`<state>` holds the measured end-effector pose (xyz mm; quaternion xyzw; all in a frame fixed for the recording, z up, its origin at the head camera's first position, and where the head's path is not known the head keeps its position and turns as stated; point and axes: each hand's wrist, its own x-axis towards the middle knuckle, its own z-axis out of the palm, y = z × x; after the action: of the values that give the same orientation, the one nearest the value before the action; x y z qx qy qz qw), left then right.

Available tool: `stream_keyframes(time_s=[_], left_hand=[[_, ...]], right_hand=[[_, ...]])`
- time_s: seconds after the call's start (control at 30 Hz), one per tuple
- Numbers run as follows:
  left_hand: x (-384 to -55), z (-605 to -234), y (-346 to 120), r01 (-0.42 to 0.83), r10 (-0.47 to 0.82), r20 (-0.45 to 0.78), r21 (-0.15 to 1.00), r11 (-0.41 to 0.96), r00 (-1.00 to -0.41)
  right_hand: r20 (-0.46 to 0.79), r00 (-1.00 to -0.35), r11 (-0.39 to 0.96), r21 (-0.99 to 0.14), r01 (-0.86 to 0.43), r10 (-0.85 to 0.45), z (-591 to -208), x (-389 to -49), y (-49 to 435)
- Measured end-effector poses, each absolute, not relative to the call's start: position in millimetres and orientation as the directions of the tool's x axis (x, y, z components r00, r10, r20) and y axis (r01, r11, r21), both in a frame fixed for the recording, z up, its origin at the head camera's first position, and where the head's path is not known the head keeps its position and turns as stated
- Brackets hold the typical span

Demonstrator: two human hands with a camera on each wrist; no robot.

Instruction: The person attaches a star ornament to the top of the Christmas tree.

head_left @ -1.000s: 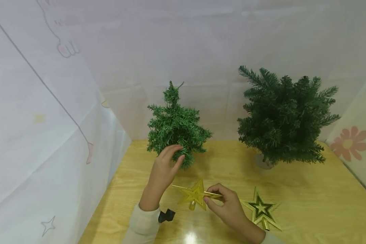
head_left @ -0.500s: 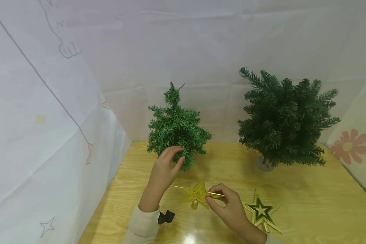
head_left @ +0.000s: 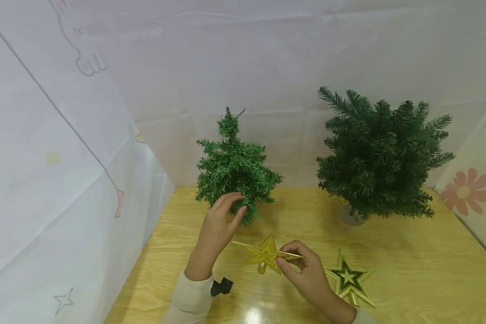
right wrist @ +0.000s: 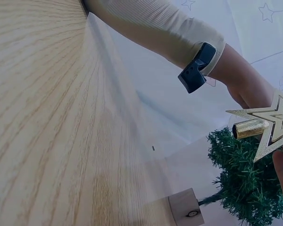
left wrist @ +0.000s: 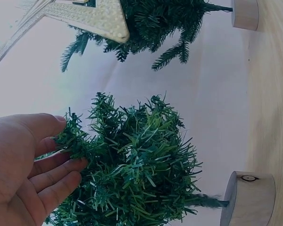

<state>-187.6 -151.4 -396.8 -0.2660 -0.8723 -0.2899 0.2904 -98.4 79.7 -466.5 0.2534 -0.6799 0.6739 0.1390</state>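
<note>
In the head view my left hand (head_left: 220,218) is at the front of a small bright-green artificial Christmas tree (head_left: 235,166), thumb and fingers apart. Up close, the left wrist view shows the fairly straight fingers (left wrist: 59,181) beside the outer needles of this tree (left wrist: 137,160); whether they press on them I cannot tell. My right hand (head_left: 308,274) pinches one point of a gold star tree topper (head_left: 267,252), raised above the table. The right wrist view shows the hollow socket of that star topper (right wrist: 250,128) pointing left; most of the right hand is out of frame there.
A second gold star topper (head_left: 348,276) lies on the wooden table (head_left: 413,270), just right of the right hand. A darker, fuller Christmas tree (head_left: 380,157) stands at the back right on a round base (head_left: 350,216). Patterned white cloth (head_left: 275,67) hangs behind and left.
The right hand has shifted slightly right and up with the star topper, which has tilted a little. The left hand holds its place by the small tree.
</note>
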Motion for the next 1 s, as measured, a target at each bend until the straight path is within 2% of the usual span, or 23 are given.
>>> stream_keyframes(time_s=[0.3,0.57,1.0], left_hand=[[-186,-399,-152,0.633,0.298,0.661,0.350,0.691,-0.689],[-192,-394,-152,0.649,0.305,0.679,0.331,0.684,-0.668],[-191,-399,-152,0.625,0.308,0.647,0.339,0.703,-0.697]], right_hand=[[0.509,-0.845,-0.046,-0.860,-0.509,-0.165,-461,-95,81],[0.550,-0.815,-0.057,-0.833,-0.550,-0.182,-456,-103,83],[0.555,-0.818,-0.020,-0.829,-0.559,-0.147,-449,-102,85]])
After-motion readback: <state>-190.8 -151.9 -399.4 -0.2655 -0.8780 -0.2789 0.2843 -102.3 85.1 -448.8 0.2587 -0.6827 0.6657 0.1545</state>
